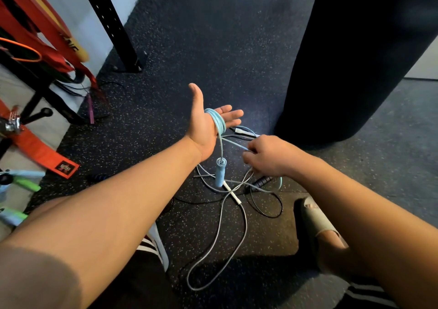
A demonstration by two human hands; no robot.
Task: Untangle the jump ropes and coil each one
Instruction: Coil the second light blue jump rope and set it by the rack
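My left hand (208, 123) is held palm up with straight fingers, and several turns of a light blue jump rope (218, 122) are wound around the palm. That rope's blue handle (220, 172) hangs below the wrist. My right hand (267, 155) pinches the same blue rope a little to the right of the coil. Below them on the floor lies a tangle of a grey-white rope (220, 235) with a white handle (233, 196) and a thin black rope (270, 204) with a dark handle (262, 181). Another white handle (244, 132) lies beyond the hands.
A black punching bag (355, 55) stands at the right. A black rack post (111, 21) and red straps (45, 31) are at the left, with green and blue handles (21, 183) on a mat. My sandalled foot (317, 223) rests at lower right on the speckled rubber floor (213, 47).
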